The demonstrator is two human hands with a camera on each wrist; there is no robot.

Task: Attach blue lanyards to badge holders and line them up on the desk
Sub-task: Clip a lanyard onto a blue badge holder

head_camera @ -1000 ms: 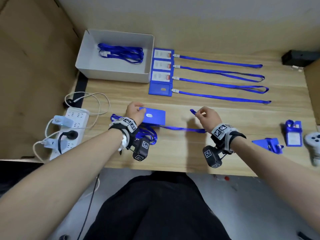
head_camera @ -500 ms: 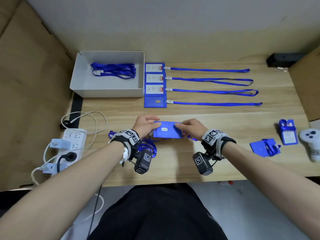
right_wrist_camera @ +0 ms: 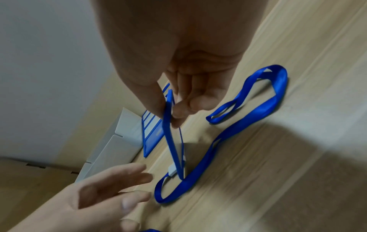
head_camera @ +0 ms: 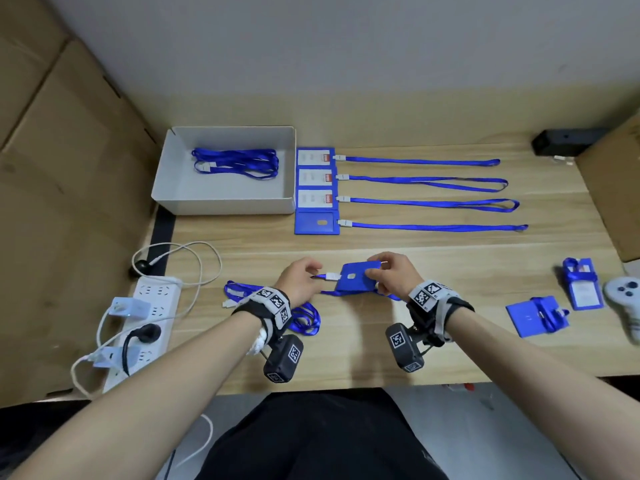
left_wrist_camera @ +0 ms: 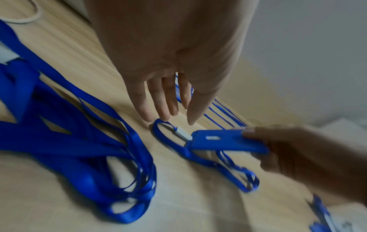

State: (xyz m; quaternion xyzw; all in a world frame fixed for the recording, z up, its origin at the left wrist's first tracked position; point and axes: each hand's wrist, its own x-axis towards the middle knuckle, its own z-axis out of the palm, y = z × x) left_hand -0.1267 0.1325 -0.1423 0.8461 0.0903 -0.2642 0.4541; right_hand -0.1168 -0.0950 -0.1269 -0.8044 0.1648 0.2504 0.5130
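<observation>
My right hand pinches a blue badge holder by its right end and holds it tilted just above the desk; the pinch shows in the right wrist view. A white clip of a blue lanyard sits at the holder's left edge, and the strap loops on the desk below. My left hand hovers beside the clip with straight fingers, holding nothing. Several finished badges lie in a row at the back, lanyards stretched right.
A white box at the back left holds spare lanyards. More loose lanyards lie under my left wrist. A power strip with cables lies left. Two badge holders and a white controller are right.
Both hands held the holder flat half a second ago. Now my left hand has let go and opened, and my right hand holds the holder alone, lifted and tilted.
</observation>
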